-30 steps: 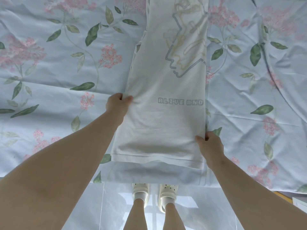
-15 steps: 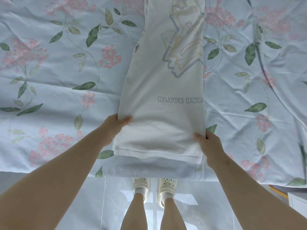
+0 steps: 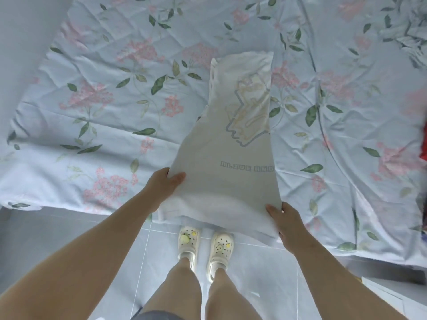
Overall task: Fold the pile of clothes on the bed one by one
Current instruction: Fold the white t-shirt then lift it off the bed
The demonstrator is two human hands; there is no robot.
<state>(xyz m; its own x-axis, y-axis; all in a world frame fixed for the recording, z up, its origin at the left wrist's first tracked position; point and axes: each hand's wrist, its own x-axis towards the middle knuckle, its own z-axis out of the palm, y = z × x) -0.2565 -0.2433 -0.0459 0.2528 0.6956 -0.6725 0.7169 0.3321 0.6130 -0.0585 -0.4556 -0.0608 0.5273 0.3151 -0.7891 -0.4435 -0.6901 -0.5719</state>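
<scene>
A white T-shirt (image 3: pixel 233 144), folded lengthwise into a narrow strip, shows a line-drawn print and grey lettering. Its far end lies on the bed (image 3: pixel 111 116), which has a pale blue floral cover. The near end is lifted off the bed. My left hand (image 3: pixel 165 183) grips the strip's left edge, thumb on top. My right hand (image 3: pixel 285 218) grips the right edge near the hem, thumb on top. The hem hangs over the bed's near edge, above my feet.
A red item (image 3: pixel 424 144) shows at the bed's right edge, and rumpled cloth (image 3: pixel 409 35) lies at the far right corner. My feet in white clogs (image 3: pixel 205 245) stand on the grey tiled floor. A white object (image 3: pixel 392 294) sits low on the right.
Both hands have pulled the shirt's near end toward me and raised it off the bed. The view has drawn back, so more of the bed and floor shows.
</scene>
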